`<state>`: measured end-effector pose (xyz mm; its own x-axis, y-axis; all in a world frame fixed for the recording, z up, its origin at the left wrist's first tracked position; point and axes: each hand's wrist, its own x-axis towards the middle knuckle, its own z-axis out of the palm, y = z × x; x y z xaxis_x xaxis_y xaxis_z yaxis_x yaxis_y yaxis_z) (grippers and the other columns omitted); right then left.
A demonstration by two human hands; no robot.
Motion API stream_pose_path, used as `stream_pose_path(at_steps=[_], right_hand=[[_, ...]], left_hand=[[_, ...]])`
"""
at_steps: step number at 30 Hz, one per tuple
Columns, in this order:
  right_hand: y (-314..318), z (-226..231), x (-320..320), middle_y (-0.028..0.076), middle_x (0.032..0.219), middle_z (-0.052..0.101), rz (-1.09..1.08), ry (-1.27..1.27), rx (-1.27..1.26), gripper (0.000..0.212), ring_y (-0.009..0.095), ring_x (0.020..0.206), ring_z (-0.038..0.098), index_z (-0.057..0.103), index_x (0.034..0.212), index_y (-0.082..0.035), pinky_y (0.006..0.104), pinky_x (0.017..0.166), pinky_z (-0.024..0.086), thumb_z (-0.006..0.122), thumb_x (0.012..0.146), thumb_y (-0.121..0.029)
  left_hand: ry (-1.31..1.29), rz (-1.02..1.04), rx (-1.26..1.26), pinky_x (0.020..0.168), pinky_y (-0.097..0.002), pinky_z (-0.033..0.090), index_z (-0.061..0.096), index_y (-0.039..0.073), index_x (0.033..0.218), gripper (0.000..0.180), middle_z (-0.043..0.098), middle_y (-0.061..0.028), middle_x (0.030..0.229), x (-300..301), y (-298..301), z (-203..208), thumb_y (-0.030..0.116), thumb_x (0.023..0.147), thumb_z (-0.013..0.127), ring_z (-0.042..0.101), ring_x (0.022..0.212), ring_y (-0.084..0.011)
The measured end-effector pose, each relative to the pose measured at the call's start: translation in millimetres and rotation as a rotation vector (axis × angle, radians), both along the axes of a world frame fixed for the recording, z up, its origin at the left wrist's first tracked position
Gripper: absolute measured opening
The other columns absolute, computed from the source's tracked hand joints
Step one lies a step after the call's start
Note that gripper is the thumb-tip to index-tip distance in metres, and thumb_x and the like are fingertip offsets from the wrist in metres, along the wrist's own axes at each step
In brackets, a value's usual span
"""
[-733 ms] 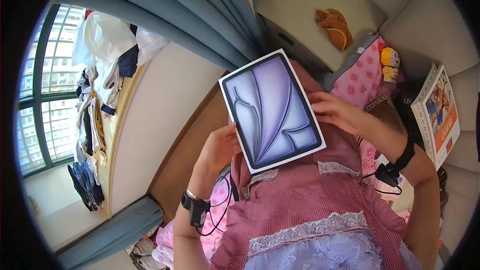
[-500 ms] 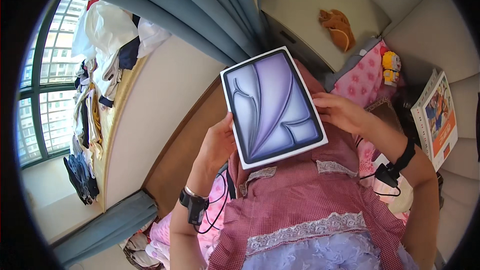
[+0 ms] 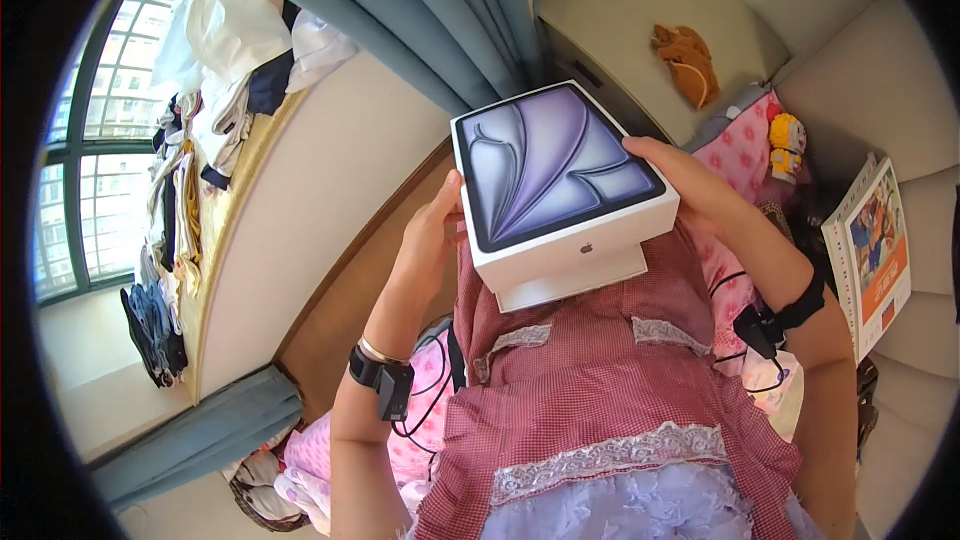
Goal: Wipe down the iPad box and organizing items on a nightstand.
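Observation:
A white tablet box (image 3: 555, 165), its top printed with a tablet in purple and blue, is above my lap, tilted so that its near side shows. Below that side, a narrower white part of the box (image 3: 575, 282) sticks out. My left hand (image 3: 436, 215) grips the left side, thumb along the edge. My right hand (image 3: 688, 183) holds the right side, thumb at the top edge. The fingers of both hands are mostly hidden behind the box. A red checked apron (image 3: 600, 380) with white lace covers my lap.
A spiral-bound calendar (image 3: 875, 250) stands on the sofa (image 3: 910, 140) at the right, near a yellow toy (image 3: 787, 145). Something brown and soft (image 3: 687, 65) lies on the cabinet (image 3: 610, 15). Blue curtains hang ahead (image 3: 430, 20); clothes (image 3: 235, 30) lie along the windowsill.
The box has tipped so its near side shows, and a narrower white part has come out below it. My right hand has moved up along the box's right edge.

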<state>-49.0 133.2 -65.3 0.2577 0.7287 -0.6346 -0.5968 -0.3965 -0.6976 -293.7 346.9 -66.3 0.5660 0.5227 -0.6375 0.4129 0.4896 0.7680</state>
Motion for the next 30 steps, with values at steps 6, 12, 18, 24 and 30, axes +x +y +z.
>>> stream_pose_path(at_steps=[6, 12, 18, 24, 30], right_hand=[[3, 5, 20, 0.001, 0.097, 0.068, -0.011, 0.094, 0.070, 0.032, 0.011, 0.087, 0.066, 0.065, 0.116, -0.009, 0.0288, 0.074, 0.055, 0.065, 0.096, -0.034], [-3, 10, 43, 0.006, 0.101, 0.073, -0.137, 0.195, 0.055, 0.029, 0.016, 0.087, 0.070, 0.069, 0.110, -0.005, 0.0337, 0.079, 0.058, 0.068, 0.095, -0.030], [8, 6, 88, 0.011, 0.094, 0.073, -0.062, 0.161, 0.139, 0.029, 0.025, 0.076, 0.072, 0.067, 0.112, -0.008, 0.0319, 0.058, 0.062, 0.061, 0.098, -0.033], [25, -2, 115, 0.013, 0.096, 0.069, 0.006, 0.268, 0.158, 0.042, 0.027, 0.074, 0.069, 0.062, 0.121, -0.006, 0.0288, 0.051, 0.058, 0.056, 0.100, -0.043], [38, 1, 116, 0.010, 0.091, 0.065, -0.033, 0.253, 0.116, 0.040, 0.023, 0.071, 0.063, 0.062, 0.116, -0.008, 0.0267, 0.049, 0.052, 0.052, 0.102, -0.044]], left_hand=[[-0.079, 0.035, 0.014, 0.093, -0.0328, 0.037, 0.070, 0.008, 0.110, 0.045, 0.066, -0.0017, 0.107, 3, -1, 0, 0.049, 0.101, 0.052, 0.054, 0.103, -0.0134], [-0.055, -0.055, 0.429, 0.095, -0.0364, 0.045, 0.062, 0.003, 0.119, 0.038, 0.062, -0.0109, 0.118, 0, -7, -10, 0.020, 0.088, 0.074, 0.055, 0.109, -0.0182], [-0.103, -0.094, 0.188, 0.098, -0.0381, 0.048, 0.026, 0.005, 0.152, 0.085, 0.052, -0.0184, 0.130, 13, -24, -8, 0.013, 0.084, 0.076, 0.057, 0.116, -0.0258], [-0.081, -0.135, 0.138, 0.102, -0.0383, 0.047, 0.027, 0.003, 0.152, 0.083, 0.052, -0.0184, 0.132, 12, -27, -5, 0.004, 0.082, 0.074, 0.056, 0.120, -0.0260], [-0.073, -0.127, 0.121, 0.106, -0.0390, 0.044, 0.025, -0.001, 0.150, 0.083, 0.051, -0.0195, 0.132, 9, -26, -16, 0.003, 0.082, 0.072, 0.053, 0.124, -0.0269]])
